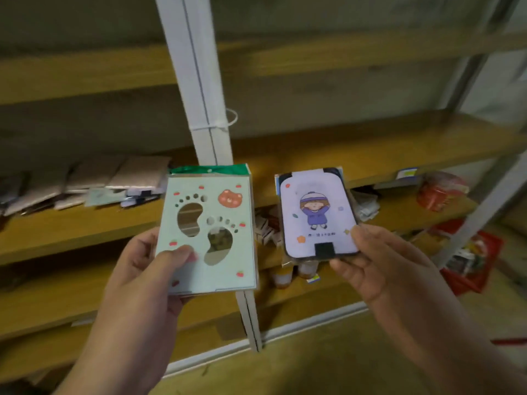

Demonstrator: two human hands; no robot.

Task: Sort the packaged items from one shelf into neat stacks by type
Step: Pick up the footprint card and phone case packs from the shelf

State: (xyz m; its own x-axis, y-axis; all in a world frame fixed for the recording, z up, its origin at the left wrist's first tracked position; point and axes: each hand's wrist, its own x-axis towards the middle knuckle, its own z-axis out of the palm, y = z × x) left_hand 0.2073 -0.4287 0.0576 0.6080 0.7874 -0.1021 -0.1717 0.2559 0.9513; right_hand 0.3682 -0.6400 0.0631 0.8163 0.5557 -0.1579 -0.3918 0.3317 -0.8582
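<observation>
Before the wooden shelf point(370, 149), the left hand point(148, 269) pinches a pale green footprint package point(208, 235) by its lower left edge, while the right hand point(379, 263) pinches a lilac cartoon-girl package point(316, 212) at its lower right corner.

Dim light over tiered yellow-brown wooden shelf boards point(85, 223), carried on pale grey metal uprights point(199, 81). A white cable tie point(225, 122) loops the centre post. Dull grey wall point(313, 92) behind; tan floor point(313, 372) below.
</observation>
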